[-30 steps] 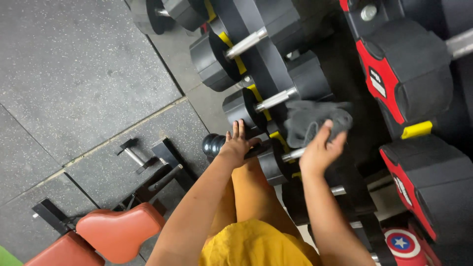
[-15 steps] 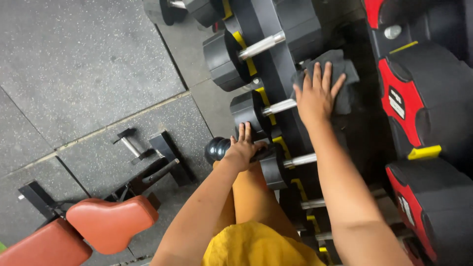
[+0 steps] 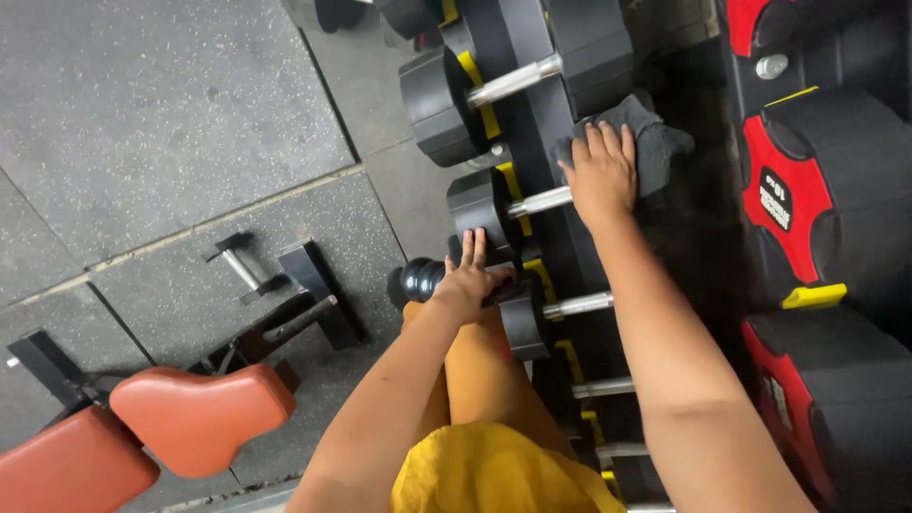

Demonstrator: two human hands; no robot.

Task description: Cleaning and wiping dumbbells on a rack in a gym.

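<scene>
Yellow fabric of the person's shorts fills the bottom centre of the head view, with both bare forearms rising from it. At 8 o'clock lies a red padded bench on a black frame, resting on the speckled rubber floor.

Next outward, the left hand rests near the frame centre on the black rounded end of a dumbbell — fingers extended and flat, not curled, so it steadies rather than grips. Its position matches that of a second ago.

Farther out, at 1 o'clock, the right hand presses a dark grey cloth against the black head of a racked dumbbell on the rack. The fingers are spread over the cloth, holding it by pressure. A second ago this hand and cloth sat lower, one dumbbell nearer the person; they have moved up to the next one — judged, the wiping advances along the row away from the person.

At 3 o'clock stand large red-and-black dumbbells, untouched.
</scene>
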